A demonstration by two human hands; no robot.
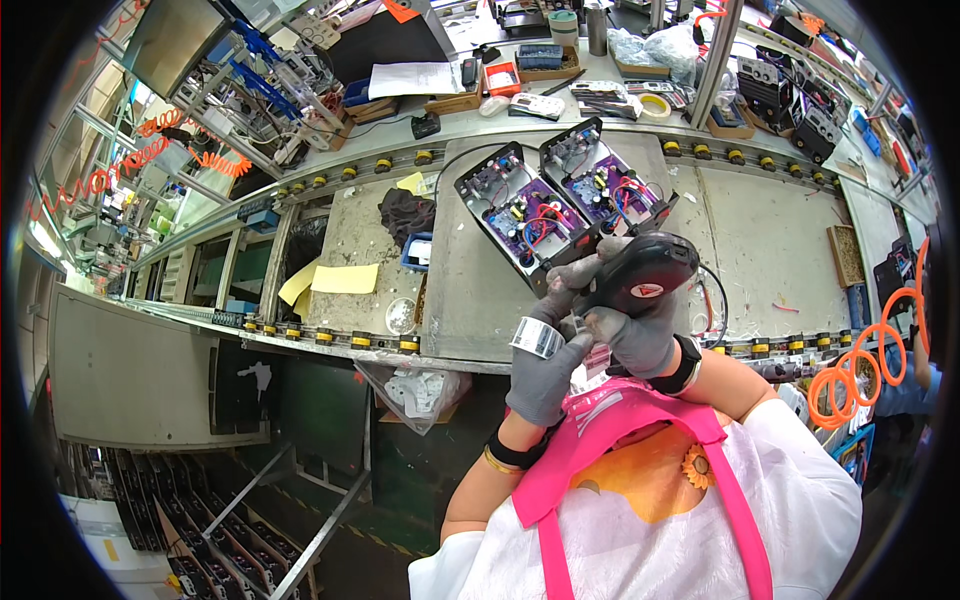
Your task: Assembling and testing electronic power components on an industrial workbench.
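Note:
Both my hands wear grey gloves and meet over the near edge of the bench. My right hand (640, 340) is closed on a black rounded device (645, 275) with a small round sticker. My left hand (545, 370) is closed too, its fingertips against the right hand's fingers at the device's narrow end. What it pinches is hidden. A white printed label (537, 338) lies across the back of my left glove. Just beyond stand two open black housings side by side, the left unit (530, 215) and the right unit (610, 185), with purple circuit boards and red and blue wires showing.
Roller rails (360, 341) run along the bench. Yellow paper (345, 279), a dark cloth (407, 215) and a blue bin (417, 250) lie left of the units. An orange coiled hose (850, 385) hangs at the right. A plastic bag (415, 393) hangs below the near edge.

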